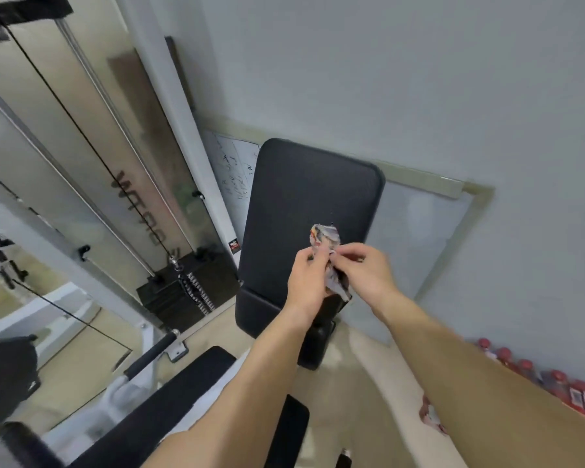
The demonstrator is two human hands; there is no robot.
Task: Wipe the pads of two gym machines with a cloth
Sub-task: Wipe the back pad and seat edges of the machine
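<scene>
Cloth (325, 235), crumpled and grey-patterned, is bunched between both hands in front of the upright pad (304, 197), a flat, matte black rectangle with rounded corners. The left hand (306, 278) pinches it with curled fingers, and the right hand (365, 268) pinches it from the opposite side. A second long black pad (169, 400) lies lower left. A dark weight stack (163, 298) stands left of the upright pad. Red-capped bottles (558, 380) line the wall on the right.
</scene>
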